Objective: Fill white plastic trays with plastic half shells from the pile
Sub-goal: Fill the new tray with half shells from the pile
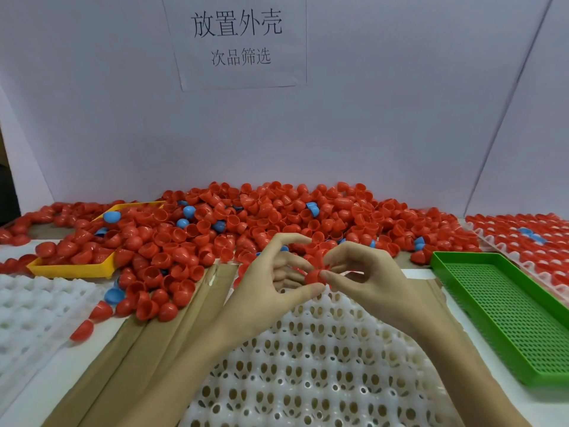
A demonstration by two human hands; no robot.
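Shells (246, 223): big red pile w/ a few blue ones, spread across the back of the table along the wall. Far left, a white tray (37, 306), no shells in its cups. Behind it a yellow tray (70, 268), half buried in the pile. Loose shells spill onto cardboard (172, 328) in front. Center, empty white tray (323, 365) under both hands. Left hand (271, 282): thumb tip at the tray's far edge, fingers curled, index raised; can't tell if it holds anything. Right hand (363, 278): thumb and fingers pinch one red shell (314, 276) just above that tray's far edge. Right, a green mesh tray (505, 315), then a full tray (529, 241) of red shells w/ some blue in it.
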